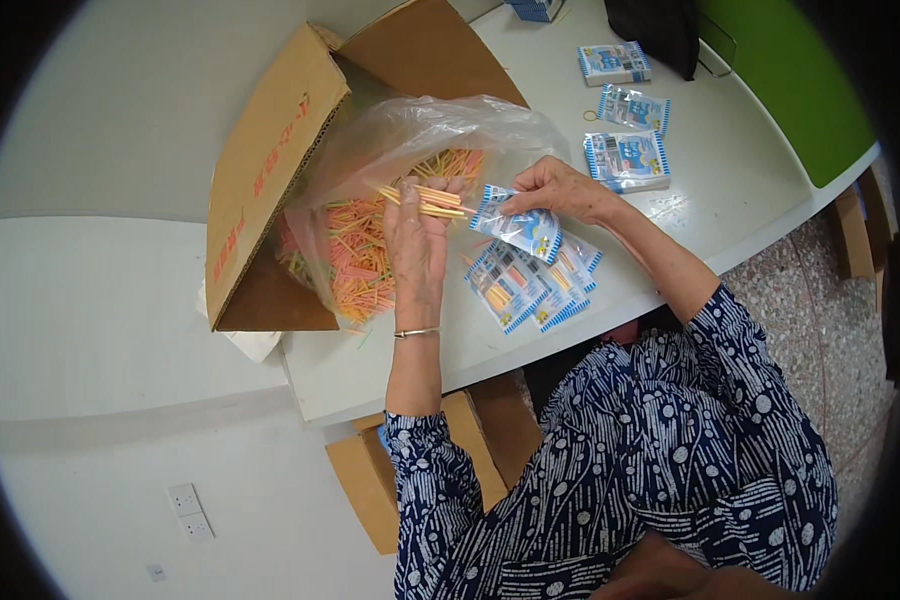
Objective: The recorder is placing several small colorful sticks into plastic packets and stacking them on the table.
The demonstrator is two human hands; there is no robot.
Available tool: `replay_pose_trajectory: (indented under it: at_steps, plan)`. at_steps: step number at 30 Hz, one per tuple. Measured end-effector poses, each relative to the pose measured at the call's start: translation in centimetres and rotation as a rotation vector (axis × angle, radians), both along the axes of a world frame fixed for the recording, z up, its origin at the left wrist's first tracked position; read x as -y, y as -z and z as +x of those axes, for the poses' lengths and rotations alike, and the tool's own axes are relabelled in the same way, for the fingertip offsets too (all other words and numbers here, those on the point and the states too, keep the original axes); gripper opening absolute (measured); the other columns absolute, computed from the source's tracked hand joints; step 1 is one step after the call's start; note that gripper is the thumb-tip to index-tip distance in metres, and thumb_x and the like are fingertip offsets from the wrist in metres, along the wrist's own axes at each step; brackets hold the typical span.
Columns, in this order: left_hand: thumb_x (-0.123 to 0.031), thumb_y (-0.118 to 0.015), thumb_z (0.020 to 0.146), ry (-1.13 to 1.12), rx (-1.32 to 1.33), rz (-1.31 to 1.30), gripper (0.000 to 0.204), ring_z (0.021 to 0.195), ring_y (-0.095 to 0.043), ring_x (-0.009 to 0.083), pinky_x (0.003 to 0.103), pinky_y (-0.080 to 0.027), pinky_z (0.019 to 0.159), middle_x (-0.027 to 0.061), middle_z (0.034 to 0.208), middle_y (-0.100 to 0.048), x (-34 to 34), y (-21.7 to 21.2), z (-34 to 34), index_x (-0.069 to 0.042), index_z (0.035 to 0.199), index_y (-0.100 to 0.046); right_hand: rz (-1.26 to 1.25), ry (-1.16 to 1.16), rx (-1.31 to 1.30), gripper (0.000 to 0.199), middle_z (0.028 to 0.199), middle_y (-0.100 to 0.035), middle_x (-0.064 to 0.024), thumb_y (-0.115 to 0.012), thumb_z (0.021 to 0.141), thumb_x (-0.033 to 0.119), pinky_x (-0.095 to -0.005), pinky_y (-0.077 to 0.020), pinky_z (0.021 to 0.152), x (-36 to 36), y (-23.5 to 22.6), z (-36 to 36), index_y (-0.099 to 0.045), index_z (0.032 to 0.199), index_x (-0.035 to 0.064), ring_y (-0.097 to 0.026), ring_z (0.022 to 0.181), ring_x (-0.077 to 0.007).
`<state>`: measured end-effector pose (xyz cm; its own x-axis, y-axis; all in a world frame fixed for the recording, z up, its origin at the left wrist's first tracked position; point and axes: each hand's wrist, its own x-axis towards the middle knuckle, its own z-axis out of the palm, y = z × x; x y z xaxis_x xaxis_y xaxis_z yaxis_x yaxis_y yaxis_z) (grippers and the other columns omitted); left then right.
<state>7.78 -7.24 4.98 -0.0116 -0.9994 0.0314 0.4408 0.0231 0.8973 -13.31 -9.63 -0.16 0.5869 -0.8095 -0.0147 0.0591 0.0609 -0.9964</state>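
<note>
My left hand [418,235] is closed around a small bundle of thin yellow and pink sticks [428,202]. In my right hand [555,190] a blue and white plastic packet [518,228] is pinched at its upper part, its left end close to the tips of the sticks. Below it lie several overlapping packets [532,290] with similar coloured sticks showing inside. Behind my left hand, a clear plastic bag [440,118] holds a heap of loose pink, yellow and green sticks [355,250].
An open cardboard box [270,190] lies on its side around the bag. Stacks of flat packets [625,158] sit at the right on the white table [450,350], with a rubber band [590,115] beside them. A black bag [655,30] and green panel [790,80] are at the far right.
</note>
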Motion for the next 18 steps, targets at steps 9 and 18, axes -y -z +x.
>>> replay_pose_trajectory:
  at_steps: [9,18]
  plan:
    - [-0.018,-0.045,0.096,-0.046,0.051,-0.067,0.017,0.089,-0.063,0.0292,0.042,-0.053,0.084,0.0145,0.089,-0.059,-0.1,-0.6,-1.1,-0.002,0.102,-0.044,0.099,-0.109,0.114,0.019,0.062,-0.055,0.0061,-0.068,0.082,0.022,-0.019,-0.033,0.051,-0.3,0.1,0.2,-0.068,0.075,0.0041,-0.044,0.057,-0.0009]
    - [-0.019,-0.044,0.097,-0.076,0.081,-0.075,0.019,0.088,-0.063,0.0284,0.041,-0.053,0.083,0.0137,0.09,-0.059,-0.7,-1.1,-1.1,-0.002,0.106,-0.042,0.089,-0.151,0.088,0.021,0.064,-0.057,0.0056,-0.067,0.083,0.024,-0.019,-0.0355,0.053,-0.5,-0.1,0.1,-0.068,0.078,0.0042,-0.046,0.058,-0.0009]
